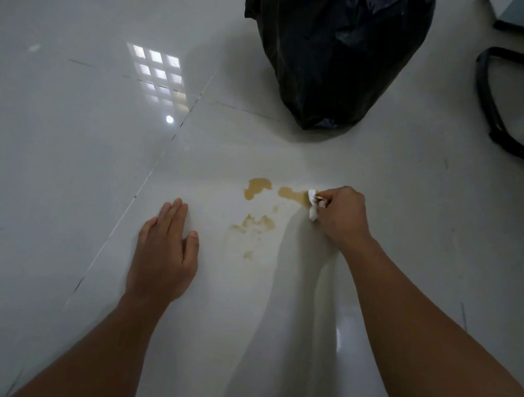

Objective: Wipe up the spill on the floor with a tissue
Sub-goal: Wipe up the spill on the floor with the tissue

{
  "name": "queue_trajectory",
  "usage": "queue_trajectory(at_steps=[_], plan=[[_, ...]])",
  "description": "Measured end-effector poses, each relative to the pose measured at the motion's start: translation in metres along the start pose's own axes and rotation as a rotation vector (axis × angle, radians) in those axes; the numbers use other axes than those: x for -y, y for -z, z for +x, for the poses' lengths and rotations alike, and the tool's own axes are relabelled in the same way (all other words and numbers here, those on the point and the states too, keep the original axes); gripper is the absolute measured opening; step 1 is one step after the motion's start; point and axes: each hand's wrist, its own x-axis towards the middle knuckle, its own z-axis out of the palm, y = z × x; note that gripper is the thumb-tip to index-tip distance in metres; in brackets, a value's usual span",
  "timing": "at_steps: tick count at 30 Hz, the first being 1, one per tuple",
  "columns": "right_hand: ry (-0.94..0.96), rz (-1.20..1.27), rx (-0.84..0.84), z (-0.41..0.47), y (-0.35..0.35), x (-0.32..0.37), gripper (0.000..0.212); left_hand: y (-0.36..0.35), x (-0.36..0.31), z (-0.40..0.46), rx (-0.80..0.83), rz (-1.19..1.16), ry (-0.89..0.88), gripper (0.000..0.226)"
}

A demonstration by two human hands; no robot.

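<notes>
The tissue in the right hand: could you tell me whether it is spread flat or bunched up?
Bunched up: the tissue shows only as a small crumpled wad pinched in the right hand.

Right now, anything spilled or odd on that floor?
Yes: brown spill in several patches on the white floor, before the black bin. The right hand holds a tissue at its right edge; most remains unwiped.

Two bare hands: the left hand (163, 252) and the right hand (342, 215). One white tissue (312, 205). One brown spill (256, 219) on the floor (64, 143), broken into about three main patches. One black-lined bin (332, 53).
</notes>
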Motion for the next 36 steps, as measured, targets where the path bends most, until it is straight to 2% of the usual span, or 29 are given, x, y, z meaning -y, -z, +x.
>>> queue_trajectory(at_steps=[7, 10, 14, 16, 19, 22, 24, 28, 31, 34, 36], plan=[[0.101, -0.03, 0.152, 0.045, -0.017, 0.031, 0.015, -0.002, 0.004, 0.001, -0.007, 0.026, -0.016, 0.063], [0.258, -0.119, 0.202, 0.043, -0.034, 0.048, 0.025, -0.001, 0.004, 0.002, -0.008, 0.037, -0.02, 0.062], [0.476, -0.339, 0.405, 0.036, -0.038, 0.065, 0.033, 0.0, 0.001, 0.001, -0.009, 0.04, -0.015, 0.062], [0.505, -0.321, 0.375, 0.044, -0.026, 0.063, 0.038, 0.0, 0.002, 0.001, -0.008, 0.039, -0.013, 0.063], [0.37, -0.225, 0.187, 0.064, -0.011, 0.047, 0.037, 0.0, 0.003, 0.002, -0.002, 0.037, -0.017, 0.065], [0.316, -0.21, 0.142, 0.071, -0.026, 0.045, 0.034, -0.001, 0.005, 0.001, 0.001, 0.024, -0.018, 0.067], [0.4, -0.199, 0.178, 0.068, -0.043, 0.058, 0.032, -0.002, 0.005, 0.003, -0.002, 0.023, -0.026, 0.068], [0.565, -0.211, 0.383, 0.031, -0.074, 0.091, 0.024, 0.0, 0.004, 0.002, -0.009, 0.009, -0.024, 0.067], [0.674, -0.185, 0.429, -0.007, -0.078, 0.094, 0.016, -0.001, 0.005, 0.002, -0.013, -0.01, -0.035, 0.067], [0.681, -0.192, 0.539, -0.027, -0.059, 0.089, 0.022, -0.002, 0.007, 0.001, -0.033, -0.032, -0.039, 0.067], [0.61, -0.139, 0.448, -0.022, -0.041, 0.077, 0.033, -0.002, 0.007, 0.001, -0.04, -0.036, -0.037, 0.067]])
